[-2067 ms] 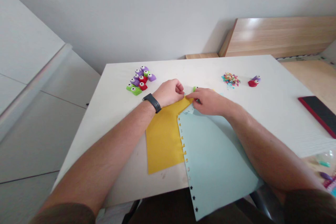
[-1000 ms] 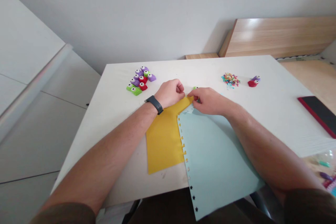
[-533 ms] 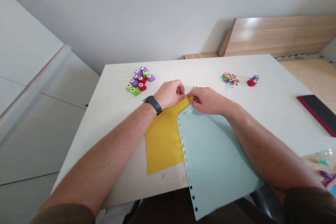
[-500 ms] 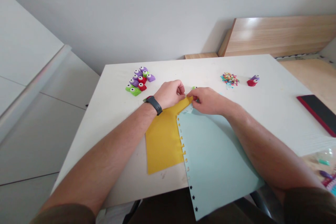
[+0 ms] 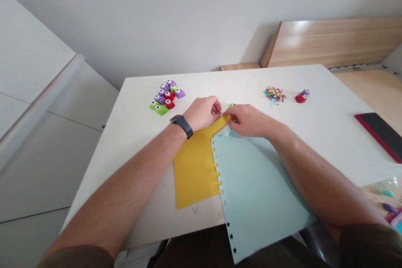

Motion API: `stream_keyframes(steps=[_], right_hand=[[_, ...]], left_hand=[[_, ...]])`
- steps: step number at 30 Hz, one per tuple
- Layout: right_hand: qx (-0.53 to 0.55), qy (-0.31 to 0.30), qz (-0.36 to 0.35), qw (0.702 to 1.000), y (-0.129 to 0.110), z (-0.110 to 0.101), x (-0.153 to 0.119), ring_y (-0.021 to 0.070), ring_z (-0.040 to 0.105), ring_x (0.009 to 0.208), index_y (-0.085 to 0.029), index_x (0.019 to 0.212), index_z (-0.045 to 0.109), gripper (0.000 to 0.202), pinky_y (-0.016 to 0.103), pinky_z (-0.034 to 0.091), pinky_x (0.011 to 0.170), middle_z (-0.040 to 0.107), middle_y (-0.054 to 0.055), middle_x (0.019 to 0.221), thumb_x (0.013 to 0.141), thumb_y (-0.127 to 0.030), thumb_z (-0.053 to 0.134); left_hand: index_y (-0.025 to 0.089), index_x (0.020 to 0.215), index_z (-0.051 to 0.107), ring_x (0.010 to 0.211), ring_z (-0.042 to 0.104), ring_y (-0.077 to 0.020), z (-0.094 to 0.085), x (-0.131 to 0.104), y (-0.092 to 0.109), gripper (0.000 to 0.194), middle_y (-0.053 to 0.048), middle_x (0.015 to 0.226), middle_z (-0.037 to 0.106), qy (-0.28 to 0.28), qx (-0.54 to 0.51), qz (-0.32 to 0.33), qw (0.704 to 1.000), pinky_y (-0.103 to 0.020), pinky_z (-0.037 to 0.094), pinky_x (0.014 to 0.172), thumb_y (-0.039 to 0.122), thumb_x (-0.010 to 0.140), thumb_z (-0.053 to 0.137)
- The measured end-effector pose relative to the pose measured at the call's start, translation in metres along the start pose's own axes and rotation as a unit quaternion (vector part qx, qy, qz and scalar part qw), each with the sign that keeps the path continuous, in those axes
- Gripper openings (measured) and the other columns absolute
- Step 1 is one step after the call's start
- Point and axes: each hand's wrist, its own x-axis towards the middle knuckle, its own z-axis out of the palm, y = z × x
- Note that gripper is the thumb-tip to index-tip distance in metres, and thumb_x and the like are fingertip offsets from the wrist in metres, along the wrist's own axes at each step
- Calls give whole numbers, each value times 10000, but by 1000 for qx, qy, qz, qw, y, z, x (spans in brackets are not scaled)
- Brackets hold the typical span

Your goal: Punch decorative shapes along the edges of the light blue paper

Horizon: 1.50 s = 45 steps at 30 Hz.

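Observation:
My left hand is closed, its fingers curled together at the top of a yellow sheet; what lies between the fingertips is too small to tell. My right hand has its fingers pressed together at the upper corner where the yellow sheet meets a light blue sheet. Star-shaped holes run down the left edge of the blue sheet, which overlaps the yellow one and hangs past the table's front edge. A green piece shows just behind my right fingers.
Several purple, green and red punches with white knobs stand at the back left of the white table. Small colourful paper bits lie back right, beside a red and a purple punch. A black and red object lies at the right edge.

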Motion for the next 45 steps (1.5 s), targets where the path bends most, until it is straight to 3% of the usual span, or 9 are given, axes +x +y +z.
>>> stream_keyframes(steps=[16, 30, 45], right_hand=[[-5, 5, -4, 1000, 0, 1, 0, 203, 682, 913, -182, 1184, 740, 371, 288, 450, 809, 775, 85, 1074, 877, -177, 533], [-9, -1, -5, 1000, 0, 1, 1, 201, 677, 890, -190, 1171, 739, 365, 288, 442, 786, 775, 79, 1057, 872, -172, 531], [-1, 12, -33, 999, 2, 2, 0, 206, 666, 908, -229, 1321, 700, 491, 302, 433, 819, 766, 65, 1048, 869, -163, 518]], left_hand=[[216, 867, 667, 788, 697, -181, -1, 0, -1, 77, -16, 853, 755, 0, -12, -5, 1000, -287, 525, 715, 242, 801, 697], [220, 872, 661, 847, 724, -198, 3, -1, 2, 77, -13, 875, 767, 14, 23, 4, 1000, -306, 535, 775, 215, 813, 712], [216, 890, 673, 871, 732, -201, 0, -1, 1, 97, -17, 900, 776, 6, 12, 6, 1000, -294, 541, 778, 182, 803, 696]])
